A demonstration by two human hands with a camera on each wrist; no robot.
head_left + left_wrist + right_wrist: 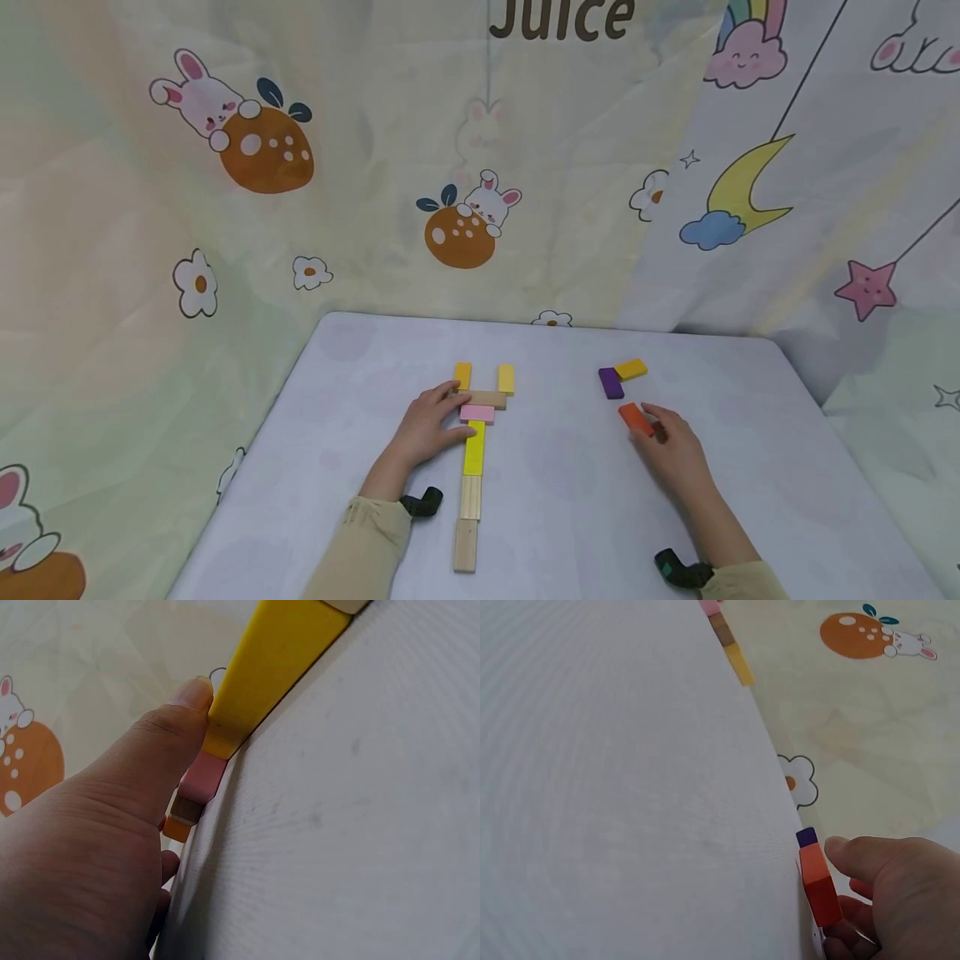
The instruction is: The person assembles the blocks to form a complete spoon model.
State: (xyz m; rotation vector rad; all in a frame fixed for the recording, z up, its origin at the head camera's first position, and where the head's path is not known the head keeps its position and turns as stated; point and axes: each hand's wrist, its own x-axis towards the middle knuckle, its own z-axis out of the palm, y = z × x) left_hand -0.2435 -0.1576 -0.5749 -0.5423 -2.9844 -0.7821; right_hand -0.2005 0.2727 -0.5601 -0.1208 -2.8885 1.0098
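A row of wooden blocks lies on the white table. My left hand (427,425) rests along its left side. Its thumb touches the bright yellow block (475,457), and its fingers reach the natural wood block (487,400) and the orange-yellow block (463,373). Between them sits a pink block (477,414). Over at the right, my right hand (675,450) holds an orange-red block (819,885) by its near end, thumb on one side and fingers partly hidden behind it. Beyond it lie a purple block (611,383) and another yellow block (631,369), touching.
A pale yellow block (506,379) stands off the far right end of the crosspiece. Two natural wood blocks (470,497) continue the row towards me. A printed cloth (375,208) hangs behind the table (555,500). Dark wrist cameras (423,502) sit at both cuffs.
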